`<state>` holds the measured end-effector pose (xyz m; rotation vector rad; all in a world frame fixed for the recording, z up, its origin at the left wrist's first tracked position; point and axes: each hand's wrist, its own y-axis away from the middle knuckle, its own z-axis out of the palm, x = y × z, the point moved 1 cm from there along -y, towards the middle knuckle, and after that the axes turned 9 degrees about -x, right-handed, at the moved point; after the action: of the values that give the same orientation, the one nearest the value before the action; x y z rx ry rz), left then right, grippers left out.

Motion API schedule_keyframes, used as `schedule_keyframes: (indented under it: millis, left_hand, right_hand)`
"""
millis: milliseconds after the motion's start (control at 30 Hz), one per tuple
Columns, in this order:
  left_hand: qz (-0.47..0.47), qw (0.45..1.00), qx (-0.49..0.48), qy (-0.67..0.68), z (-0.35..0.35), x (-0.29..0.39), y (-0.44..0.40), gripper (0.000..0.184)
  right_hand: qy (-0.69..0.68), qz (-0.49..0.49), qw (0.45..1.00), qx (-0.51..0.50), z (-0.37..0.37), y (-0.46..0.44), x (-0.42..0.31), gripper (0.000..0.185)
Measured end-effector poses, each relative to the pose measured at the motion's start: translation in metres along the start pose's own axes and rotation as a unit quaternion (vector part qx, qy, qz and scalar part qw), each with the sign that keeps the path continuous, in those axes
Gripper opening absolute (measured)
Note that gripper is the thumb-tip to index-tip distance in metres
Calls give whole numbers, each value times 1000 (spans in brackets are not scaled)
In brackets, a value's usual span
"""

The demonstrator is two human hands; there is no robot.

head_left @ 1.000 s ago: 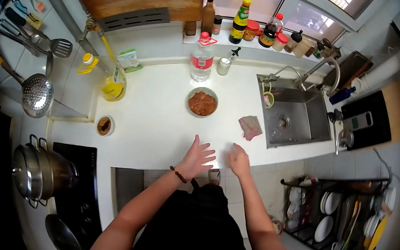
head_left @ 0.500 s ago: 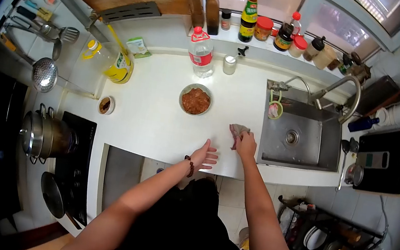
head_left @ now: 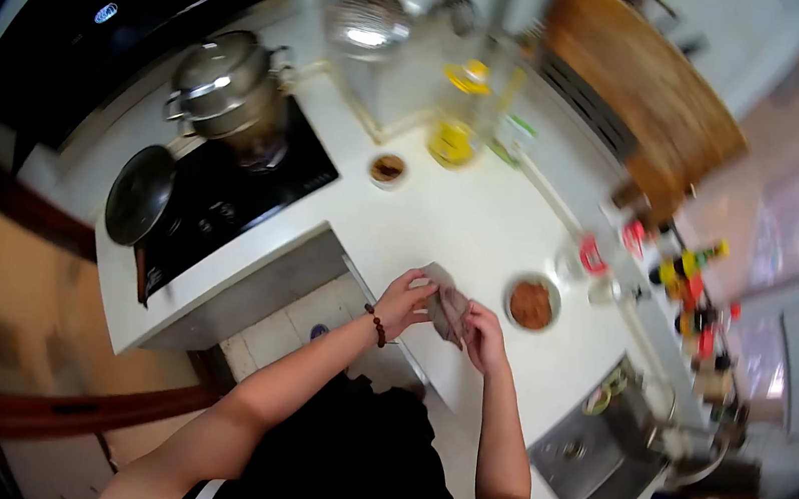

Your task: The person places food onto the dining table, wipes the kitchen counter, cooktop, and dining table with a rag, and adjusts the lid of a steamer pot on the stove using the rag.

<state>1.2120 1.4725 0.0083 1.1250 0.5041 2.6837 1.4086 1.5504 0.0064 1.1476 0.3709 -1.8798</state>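
A greyish-pink cloth point(head_left: 448, 308) hangs between my two hands over the front edge of the white counter. My left hand point(head_left: 404, 305), with a beaded bracelet on its wrist, has its fingers closed on the cloth's left side. The right side of the cloth is pinched in my right hand point(head_left: 483, 338). Just right of my hands, a bowl of reddish-brown minced food point(head_left: 531, 305) sits on the counter.
A stove point(head_left: 223, 206) at the left bears a steel pot point(head_left: 224, 90) and a dark pan point(head_left: 140, 195). Farther back are a small cup point(head_left: 388, 169) and an oil bottle point(head_left: 456, 126). A sink point(head_left: 594, 457) lies at the lower right; a water bottle point(head_left: 582, 257) stands behind the bowl.
The view has swung left towards the stove. My right hand took hold of the cloth on the counter and lifted it, and my left hand has closed on it too.
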Motion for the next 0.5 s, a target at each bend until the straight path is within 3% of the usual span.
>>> schedule_keyframes:
  millis: [133,200,267,367,400,433,500]
  left_hand:
    - [187,975,16,118,-92,71,59,38]
    - [248,962,49,109,-132,111,88,40]
    - [273,956,87,54,-167,148,127,45]
    - [302,933,103,-166,-204,193,185,67]
    - [360,901,78,-229,-229,195,184,82]
    - [353,896,82,-258,-234,206,202,93]
    - [348,888,95,-283,-245,229,226,97]
  right_hand:
    - [96,57,992,-61,117,-71,-4,11]
    - [159,56,983,-77,161,-120,10,12]
    - [245,12,965,-95,199,-166,30,12]
    - [279,-15,952,-123,285,-216,28,10]
    - [287,-25,947,-142,312,-231,26,8]
    - [280,-39,945,-164,336,-243,24,7]
    - [302,-30,933,-191,381,-270,12,9]
